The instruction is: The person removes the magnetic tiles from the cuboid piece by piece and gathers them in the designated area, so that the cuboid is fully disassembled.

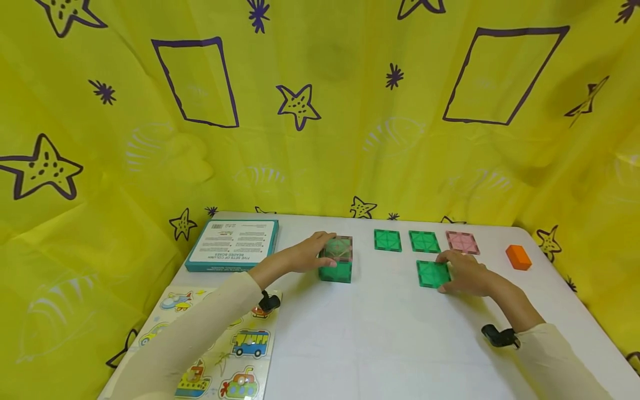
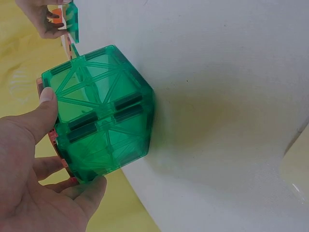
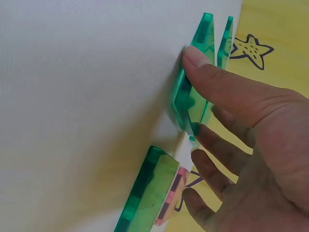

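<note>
My left hand (image 1: 307,254) grips a cube of magnetic tiles (image 1: 336,272) standing on the table. Its sides are see-through green and a pink tile lies on top. In the left wrist view the thumb presses near the cube's upper edge, fingers on the opposite side; the cube's green faces (image 2: 104,84) fill the middle. To the right, my right hand (image 1: 470,276) pinches a single green magnetic tile (image 1: 431,274) between thumb and fingers. The right wrist view shows the thumb on this tile's (image 3: 182,99) edge. Whether it touches the table is unclear.
Behind the right hand lie two green tiles (image 1: 388,240) (image 1: 424,241) and a pink tile (image 1: 462,243). An orange block (image 1: 518,257) sits farther right. At left are a teal-edged box (image 1: 232,244) and a wooden picture puzzle board (image 1: 267,333). A yellow curtain (image 1: 320,166) surrounds the white table (image 1: 350,344).
</note>
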`<action>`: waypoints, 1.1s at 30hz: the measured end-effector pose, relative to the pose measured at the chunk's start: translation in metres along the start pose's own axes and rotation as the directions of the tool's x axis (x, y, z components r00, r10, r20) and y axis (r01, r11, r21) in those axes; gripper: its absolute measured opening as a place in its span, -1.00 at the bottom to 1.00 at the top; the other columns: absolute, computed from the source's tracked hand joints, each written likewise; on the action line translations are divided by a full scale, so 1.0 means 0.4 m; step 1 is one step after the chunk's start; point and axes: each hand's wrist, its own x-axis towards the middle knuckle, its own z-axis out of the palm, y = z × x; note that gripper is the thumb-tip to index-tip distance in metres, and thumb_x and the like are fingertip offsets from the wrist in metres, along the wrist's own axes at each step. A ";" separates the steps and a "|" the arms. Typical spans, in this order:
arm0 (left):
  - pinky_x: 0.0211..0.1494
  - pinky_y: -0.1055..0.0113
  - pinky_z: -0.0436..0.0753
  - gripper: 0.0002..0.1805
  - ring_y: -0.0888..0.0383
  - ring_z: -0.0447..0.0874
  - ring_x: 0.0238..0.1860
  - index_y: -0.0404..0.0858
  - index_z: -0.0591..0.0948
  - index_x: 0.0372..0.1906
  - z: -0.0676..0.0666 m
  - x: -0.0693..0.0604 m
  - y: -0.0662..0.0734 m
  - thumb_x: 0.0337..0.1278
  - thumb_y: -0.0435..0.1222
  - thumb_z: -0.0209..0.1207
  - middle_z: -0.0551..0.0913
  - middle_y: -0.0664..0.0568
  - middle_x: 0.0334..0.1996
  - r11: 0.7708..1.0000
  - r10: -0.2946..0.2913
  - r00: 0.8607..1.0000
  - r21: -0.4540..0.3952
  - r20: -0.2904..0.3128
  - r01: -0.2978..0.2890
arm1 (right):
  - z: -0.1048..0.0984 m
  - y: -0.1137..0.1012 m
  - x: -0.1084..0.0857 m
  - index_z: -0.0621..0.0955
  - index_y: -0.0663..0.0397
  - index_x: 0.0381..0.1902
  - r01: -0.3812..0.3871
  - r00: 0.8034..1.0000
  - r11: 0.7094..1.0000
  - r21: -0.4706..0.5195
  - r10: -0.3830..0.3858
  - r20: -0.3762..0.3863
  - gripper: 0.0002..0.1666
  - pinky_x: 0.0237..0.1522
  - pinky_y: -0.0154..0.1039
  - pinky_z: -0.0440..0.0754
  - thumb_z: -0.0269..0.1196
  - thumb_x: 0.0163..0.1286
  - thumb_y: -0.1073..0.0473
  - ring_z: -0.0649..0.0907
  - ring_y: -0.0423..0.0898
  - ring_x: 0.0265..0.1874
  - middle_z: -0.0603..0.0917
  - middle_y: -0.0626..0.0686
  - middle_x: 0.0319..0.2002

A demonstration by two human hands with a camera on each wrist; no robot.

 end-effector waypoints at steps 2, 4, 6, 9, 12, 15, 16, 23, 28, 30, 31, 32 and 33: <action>0.64 -0.09 0.24 -0.09 -0.19 0.15 0.62 -0.30 0.04 0.70 0.000 0.001 -0.001 0.54 -0.05 0.22 0.11 -0.32 0.62 1.000 -0.002 1.000 0.001 0.000 0.002 | 0.000 0.003 0.002 0.57 0.18 0.20 -0.006 1.000 1.000 -0.016 0.007 0.012 -0.27 0.08 0.65 0.41 0.60 0.21 -0.04 0.48 0.43 0.17 0.52 0.43 0.29; 0.64 -0.09 0.25 -0.09 -0.20 0.16 0.62 -0.31 0.05 0.69 0.001 0.002 -0.003 0.54 -0.05 0.22 0.11 -0.33 0.62 1.000 -0.003 1.000 0.004 -0.004 0.003 | -0.001 0.004 0.003 0.61 0.14 0.15 -0.001 1.000 0.999 -0.032 0.002 0.019 -0.33 0.08 0.66 0.41 0.59 0.22 -0.06 0.47 0.43 0.17 0.52 0.43 0.29; 0.64 -0.10 0.26 -0.10 -0.20 0.16 0.62 -0.31 0.05 0.69 0.002 0.002 -0.004 0.54 -0.05 0.22 0.12 -0.33 0.62 1.000 -0.006 1.000 0.005 -0.005 0.006 | -0.002 0.004 0.004 0.63 0.13 0.13 0.008 1.000 0.999 -0.038 -0.007 0.013 -0.34 0.08 0.68 0.39 0.60 0.20 -0.07 0.46 0.45 0.18 0.52 0.44 0.29; 0.64 -0.11 0.26 -0.09 -0.20 0.15 0.62 -0.31 0.04 0.69 0.003 0.001 -0.004 0.54 -0.04 0.22 0.11 -0.33 0.62 1.000 -0.011 1.000 0.004 -0.002 0.011 | -0.003 -0.004 0.004 0.66 0.12 0.08 0.029 0.999 0.999 -0.045 -0.029 -0.017 -0.35 0.06 0.65 0.40 0.60 0.19 -0.12 0.46 0.48 0.20 0.51 0.46 0.29; 0.64 -0.10 0.25 -0.09 -0.20 0.14 0.63 -0.29 0.03 0.70 0.002 0.001 -0.002 0.54 -0.04 0.21 0.09 -0.33 0.63 1.000 -0.013 1.000 0.005 0.005 0.013 | 0.000 -0.021 0.010 0.68 0.12 0.07 0.057 0.997 0.998 -0.033 -0.059 -0.052 -0.40 0.08 0.59 0.44 0.54 0.26 -0.16 0.47 0.47 0.21 0.52 0.46 0.27; 0.64 -0.09 0.25 -0.09 -0.20 0.15 0.62 -0.29 0.03 0.70 0.002 0.002 -0.002 0.54 -0.04 0.21 0.10 -0.33 0.62 1.000 -0.013 1.000 0.011 0.008 0.013 | 0.004 -0.048 0.023 0.67 0.16 0.14 0.097 0.992 0.995 0.016 -0.095 -0.080 -0.41 0.14 0.53 0.49 0.46 0.39 -0.16 0.51 0.42 0.21 0.55 0.42 0.24; 0.64 -0.09 0.25 -0.09 -0.20 0.15 0.62 -0.29 0.03 0.70 0.002 0.003 -0.002 0.54 -0.04 0.21 0.10 -0.33 0.62 1.000 -0.014 1.000 0.010 0.007 0.013 | 0.005 -0.058 0.029 0.65 0.19 0.16 0.109 0.991 0.993 0.035 -0.105 -0.086 -0.40 0.17 0.50 0.50 0.43 0.42 -0.15 0.52 0.41 0.21 0.55 0.40 0.23; 0.63 -0.07 0.27 -0.09 -0.17 0.19 0.60 -0.30 0.05 0.70 0.004 0.006 -0.003 0.54 -0.04 0.22 0.12 -0.32 0.62 1.000 -0.013 1.000 -0.005 0.004 0.013 | 0.012 -0.141 0.081 0.47 0.36 0.37 0.160 0.986 0.978 0.135 -0.150 -0.079 -0.26 0.25 0.34 0.56 0.31 0.56 -0.12 0.55 0.35 0.26 0.56 0.40 0.26; 0.63 -0.06 0.28 -0.10 -0.16 0.21 0.59 -0.29 0.05 0.69 0.004 0.007 -0.007 0.54 -0.05 0.22 0.14 -0.31 0.60 1.000 -0.008 1.000 0.006 0.003 0.008 | 0.012 -0.213 0.125 0.29 0.31 0.53 0.168 0.986 0.965 0.203 -0.163 -0.041 -0.12 0.19 0.22 0.66 0.28 0.57 -0.17 0.62 0.28 0.21 0.60 0.35 0.23; 0.63 -0.05 0.29 -0.09 -0.16 0.22 0.58 -0.29 0.04 0.70 0.004 0.008 -0.008 0.54 -0.04 0.22 0.14 -0.31 0.60 1.000 -0.007 1.000 0.012 0.005 0.007 | 0.013 -0.242 0.142 0.21 0.25 0.59 0.164 0.986 0.961 0.222 -0.164 -0.021 -0.05 0.16 0.18 0.68 0.26 0.57 -0.22 0.65 0.24 0.19 0.63 0.30 0.21; 0.63 -0.06 0.30 -0.09 -0.16 0.23 0.58 -0.29 0.04 0.70 0.004 0.008 -0.008 0.54 -0.04 0.22 0.15 -0.32 0.60 1.000 -0.009 1.000 0.014 0.007 0.009 | 0.014 -0.257 0.151 0.18 0.22 0.61 0.167 0.986 0.957 0.236 -0.169 -0.013 -0.03 0.16 0.17 0.68 0.25 0.57 -0.24 0.65 0.23 0.18 0.64 0.28 0.20; 0.62 -0.06 0.30 -0.09 -0.16 0.23 0.58 -0.29 0.04 0.70 0.004 0.008 -0.008 0.54 -0.04 0.22 0.15 -0.32 0.60 1.000 -0.010 1.000 0.017 0.007 0.010 | 0.017 -0.270 0.160 0.15 0.19 0.63 0.170 0.985 0.951 0.257 -0.174 -0.008 -0.01 0.16 0.15 0.68 0.25 0.57 -0.25 0.66 0.21 0.17 0.64 0.26 0.19; 0.62 -0.06 0.31 -0.09 -0.16 0.25 0.57 -0.29 0.04 0.70 0.003 0.009 -0.008 0.54 -0.04 0.22 0.15 -0.32 0.59 1.000 -0.012 1.000 0.016 0.008 0.012 | 0.019 -0.285 0.168 0.13 0.17 0.64 0.172 0.984 0.944 0.282 -0.178 -0.003 -0.01 0.16 0.14 0.68 0.25 0.57 -0.25 0.67 0.20 0.18 0.65 0.24 0.19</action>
